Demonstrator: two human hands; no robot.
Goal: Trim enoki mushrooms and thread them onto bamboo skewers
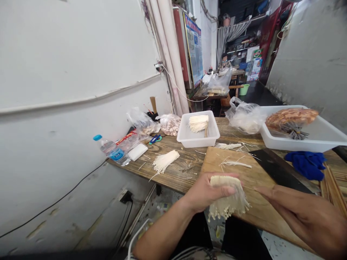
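Note:
My left hand [214, 191] is closed around a flat bunch of enoki mushrooms [230, 206], the cut end up and the small caps hanging down. My right hand [292, 209] pinches a thin skewer [248, 187] whose tip reaches the side of the bunch; how deep it goes is hidden. Under both hands lies a wooden cutting board [260, 213], with loose enoki strands [237, 164] on it. Another enoki bunch [166, 161] rests on the table to the left. A white tub [197, 142] holds more enoki on sticks.
A cleaver-like dark blade [282, 169] lies along the board's right side, near a blue cloth [306, 164] and wooden sticks [334, 186]. Behind is a white tray [325, 142] with bagged skewers. A water bottle [115, 153] leans at the left edge. A person [224, 62] sits far back.

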